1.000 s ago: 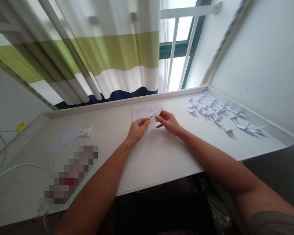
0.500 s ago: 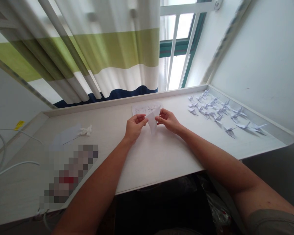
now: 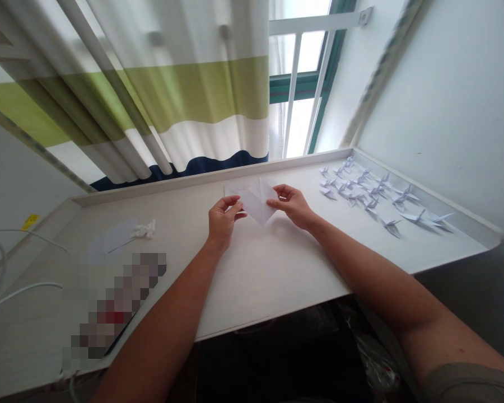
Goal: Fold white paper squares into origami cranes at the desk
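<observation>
A sheet of white folded paper [image 3: 261,206] is held above the desk, spread into a roughly diamond shape with a crease down its middle. My left hand [image 3: 225,217] pinches its left corner between thumb and fingers. On the opposite side, my right hand [image 3: 292,204] grips the right corner the same way. Behind the paper, partly covered by it, lies a sheet with writing or drawing [image 3: 233,190]. Several folded paper cranes [image 3: 373,193] stand in a group to the right of my right hand.
White sheets [image 3: 113,238] and a crumpled white tissue [image 3: 145,229] lie at the left of the desk [image 3: 260,280]. A pixelated long object [image 3: 121,305] is beside my left forearm. White cables [image 3: 29,288] run along the left side. A raised rim [image 3: 185,180] borders the back.
The folded paper has gone from a narrow, tilted shape to a wider, flatter diamond. My left hand has moved slightly left, away from the right hand. The whole view has shifted a little.
</observation>
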